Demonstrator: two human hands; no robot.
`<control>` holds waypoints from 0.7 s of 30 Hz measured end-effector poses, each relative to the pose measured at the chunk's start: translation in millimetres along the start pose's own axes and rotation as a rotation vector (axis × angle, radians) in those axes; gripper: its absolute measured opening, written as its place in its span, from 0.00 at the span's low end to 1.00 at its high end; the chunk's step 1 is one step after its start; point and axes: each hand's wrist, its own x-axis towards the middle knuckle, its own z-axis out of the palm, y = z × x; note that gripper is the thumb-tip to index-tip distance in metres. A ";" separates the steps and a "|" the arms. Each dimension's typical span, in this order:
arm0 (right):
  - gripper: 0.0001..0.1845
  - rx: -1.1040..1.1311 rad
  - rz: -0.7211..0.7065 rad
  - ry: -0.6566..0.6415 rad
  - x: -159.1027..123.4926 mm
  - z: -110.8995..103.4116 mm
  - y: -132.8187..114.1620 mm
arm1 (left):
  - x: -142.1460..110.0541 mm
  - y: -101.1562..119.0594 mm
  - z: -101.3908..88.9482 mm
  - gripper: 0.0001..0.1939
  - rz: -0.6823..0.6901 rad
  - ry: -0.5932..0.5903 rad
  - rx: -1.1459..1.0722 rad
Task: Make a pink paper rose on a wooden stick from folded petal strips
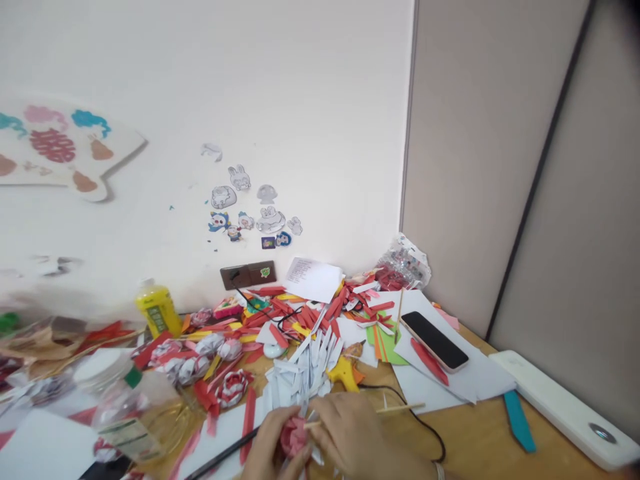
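Note:
At the bottom middle of the head view, my left hand (267, 443) is closed around a pink paper rose (294, 437). My right hand (350, 430) grips a thin wooden stick (400, 408), whose tip is at the rose's right side. Whether the tip goes into the folds I cannot tell. Just beyond my hands lies a pile of folded white paper strips (300, 370). A yellow glue gun (345, 373) rests behind my right hand, near a black cable (430, 430). By my left hand is a long dark rod (225, 453).
Red paper strips (285, 313) and finished paper roses (233, 388) cover the table. At left stand a clear plastic jar (127, 420) and a yellow bottle (157, 310). A phone (435, 340) lies on white sheets at right, near a long white device (560, 407) and a teal blade-shaped piece (519, 421).

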 end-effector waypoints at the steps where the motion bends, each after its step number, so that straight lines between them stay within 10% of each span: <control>1: 0.10 0.013 0.016 0.004 -0.7 -0.4 -0.9 | 0.4 3.9 -1.4 0.18 -0.057 -0.024 0.011; 21: 0.07 0.074 0.012 0.076 1.0 5.4 -6.8 | 5.8 28.4 -11.9 0.15 -0.122 -0.158 -0.167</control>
